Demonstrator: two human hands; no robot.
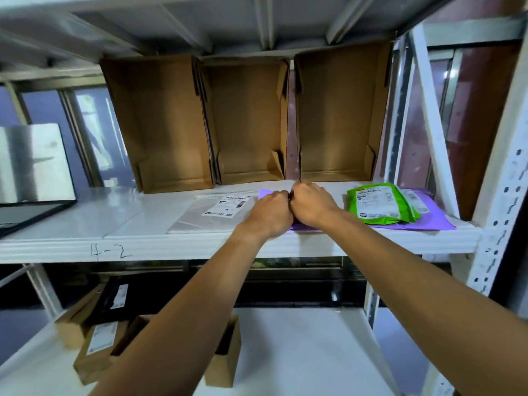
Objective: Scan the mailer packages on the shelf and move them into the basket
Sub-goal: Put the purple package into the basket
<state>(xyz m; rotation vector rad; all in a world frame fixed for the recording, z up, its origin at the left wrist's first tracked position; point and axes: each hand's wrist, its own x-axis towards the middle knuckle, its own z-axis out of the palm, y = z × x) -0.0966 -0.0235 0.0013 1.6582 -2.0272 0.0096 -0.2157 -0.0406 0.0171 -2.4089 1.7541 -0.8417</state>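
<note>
Both hands curled into fists, knuckles up, touching side by side. Left hand [270,212] and right hand [311,204] sit on a purple mailer [266,193] at the shelf [85,215] front. Fingertips are hidden, so can't tell if they actually grip it. Grey mailer [208,214] is just left of the left hand. Green mailer [380,204] is right of the right hand. Cardboard boxes [248,118] stand behind both.

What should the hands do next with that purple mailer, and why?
Probably draw the purple mailer toward the front edge of the shelf and lift it. The left hand and right hand both appear to grip it, knuckles together, and no label shows on it.
</note>
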